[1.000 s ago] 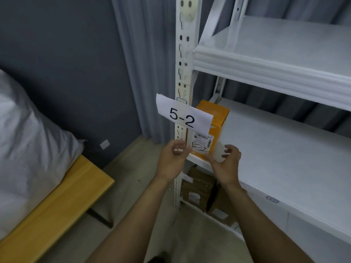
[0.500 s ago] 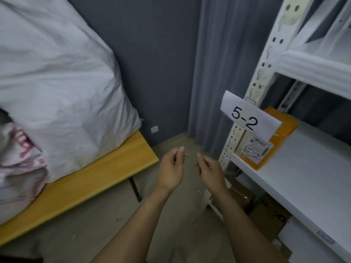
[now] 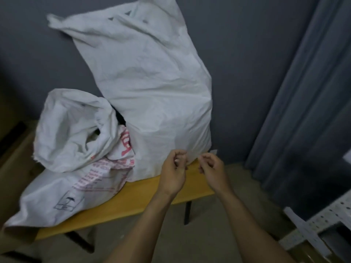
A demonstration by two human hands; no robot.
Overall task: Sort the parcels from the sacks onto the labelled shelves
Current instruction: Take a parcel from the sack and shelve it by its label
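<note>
Two white woven sacks rest on a yellow wooden bench (image 3: 144,198). The tall sack (image 3: 152,88) leans against the grey wall, its top closed. The lower sack (image 3: 76,133) at the left lies open, its mouth rolled back, with red print on its side. No parcel shows inside it. My left hand (image 3: 174,171) and my right hand (image 3: 213,169) hover side by side in front of the tall sack's lower right corner, fingers loosely curled, holding nothing. A corner of the white shelf upright (image 3: 326,223) shows at the lower right.
A grey curtain (image 3: 307,111) hangs at the right, between the bench and the shelf. The bench stands on dark metal legs (image 3: 188,211) over a beige floor (image 3: 252,188). A paper label strip (image 3: 303,228) hangs on the shelf upright.
The view has swung left from the 5-2 shelf, where the orange parcel stayed, to the sacks on the bench. Both empty hands have moved with it toward the tall sack.
</note>
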